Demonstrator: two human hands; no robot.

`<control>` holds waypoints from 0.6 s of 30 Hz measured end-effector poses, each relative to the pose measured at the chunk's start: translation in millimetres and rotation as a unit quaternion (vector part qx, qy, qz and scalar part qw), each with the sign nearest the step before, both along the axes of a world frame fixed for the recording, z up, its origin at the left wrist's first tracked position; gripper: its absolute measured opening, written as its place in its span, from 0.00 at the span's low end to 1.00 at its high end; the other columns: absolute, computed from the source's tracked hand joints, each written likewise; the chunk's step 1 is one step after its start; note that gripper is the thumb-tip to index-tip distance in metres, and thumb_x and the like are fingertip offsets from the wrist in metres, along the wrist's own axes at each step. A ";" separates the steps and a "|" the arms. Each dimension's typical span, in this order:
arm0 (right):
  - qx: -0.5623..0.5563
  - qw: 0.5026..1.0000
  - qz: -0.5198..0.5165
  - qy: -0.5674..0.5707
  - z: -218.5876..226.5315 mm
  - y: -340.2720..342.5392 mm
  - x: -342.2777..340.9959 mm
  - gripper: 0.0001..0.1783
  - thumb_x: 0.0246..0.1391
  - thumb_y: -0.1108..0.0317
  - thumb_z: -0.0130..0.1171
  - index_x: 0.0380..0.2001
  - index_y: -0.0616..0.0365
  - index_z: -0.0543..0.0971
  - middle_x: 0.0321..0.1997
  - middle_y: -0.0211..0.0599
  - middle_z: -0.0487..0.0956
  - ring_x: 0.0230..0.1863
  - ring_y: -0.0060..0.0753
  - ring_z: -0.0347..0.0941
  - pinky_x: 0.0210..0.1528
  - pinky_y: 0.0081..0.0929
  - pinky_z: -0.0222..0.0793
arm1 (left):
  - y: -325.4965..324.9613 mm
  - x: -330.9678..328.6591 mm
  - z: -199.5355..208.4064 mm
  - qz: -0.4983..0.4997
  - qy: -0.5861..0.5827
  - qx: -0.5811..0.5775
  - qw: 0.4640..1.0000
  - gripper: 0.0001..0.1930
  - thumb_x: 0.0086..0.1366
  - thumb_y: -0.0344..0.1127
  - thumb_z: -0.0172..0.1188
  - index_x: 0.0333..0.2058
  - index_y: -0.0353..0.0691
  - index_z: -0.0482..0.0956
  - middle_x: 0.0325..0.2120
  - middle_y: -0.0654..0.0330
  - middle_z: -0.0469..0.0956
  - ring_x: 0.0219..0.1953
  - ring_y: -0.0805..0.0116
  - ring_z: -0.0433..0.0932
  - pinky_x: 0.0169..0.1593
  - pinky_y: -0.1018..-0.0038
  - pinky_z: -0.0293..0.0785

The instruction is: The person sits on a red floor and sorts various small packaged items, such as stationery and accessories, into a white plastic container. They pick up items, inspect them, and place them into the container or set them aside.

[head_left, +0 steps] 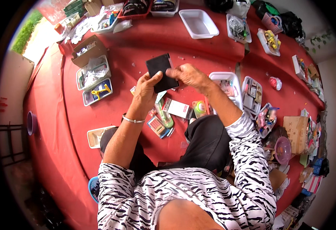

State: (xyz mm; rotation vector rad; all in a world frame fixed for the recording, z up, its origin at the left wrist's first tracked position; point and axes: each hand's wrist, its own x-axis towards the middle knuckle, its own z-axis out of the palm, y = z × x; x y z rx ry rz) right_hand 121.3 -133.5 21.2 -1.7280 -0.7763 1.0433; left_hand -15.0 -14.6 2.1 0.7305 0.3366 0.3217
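Observation:
A flat black rectangular case or notebook (159, 66) is held up in front of me, tilted, over the red floor covering. My left hand (146, 86) grips its lower left edge, the thumb lying across its face. At its right edge, my right hand (189, 76) has bent fingers, smeared at the tips; whether they pinch the edge or something small I cannot make out. Below the hands lie a white box (177, 108), a small calculator-like item in a pack (157, 125), a green-handled item (165, 115) and a yellow-green round toy in a pack (200, 108).
White trays (198, 23) stand across the far side. On the left are a cardboard box (89, 50) and a tray with a yellow tool (99, 92). To the right sit filled containers (251, 94), a pink basin (283, 149) and a cardboard carton (295, 130). A woven tray (97, 137) lies by my left knee.

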 end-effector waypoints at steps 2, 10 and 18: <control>0.020 0.998 -0.049 -0.023 19.0 8.1 -19.8 0.22 0.39 0.55 0.62 0.22 0.68 0.75 0.17 0.36 0.72 0.20 0.22 0.67 0.22 0.24 0.62 | -0.3 -1.4 5.5 0.012 -0.020 0.038 0.999 0.09 0.59 0.32 0.56 0.35 0.32 0.73 0.30 0.59 0.76 0.31 0.71 0.77 0.38 0.76 0.75; 0.084 0.988 -0.128 -0.023 3.4 17.1 -55.9 0.17 0.39 0.61 0.59 0.20 0.69 0.77 0.17 0.42 0.75 0.21 0.29 0.71 0.27 0.28 0.65 | 54.4 -16.0 -19.1 0.300 0.125 0.329 0.886 0.18 0.62 0.41 0.48 0.44 0.32 0.69 0.37 0.56 0.73 0.37 0.70 0.73 0.41 0.75 0.68; 0.142 0.987 0.037 -0.067 -12.4 23.5 -67.8 0.06 0.39 0.74 0.50 0.20 0.65 0.75 0.19 0.38 0.75 0.21 0.26 0.71 0.24 0.22 0.65 | 10.8 -8.6 5.5 0.050 0.065 0.714 0.695 0.23 0.66 0.42 0.32 0.57 0.40 0.58 0.58 0.53 0.56 0.62 0.57 0.51 0.62 0.66 0.44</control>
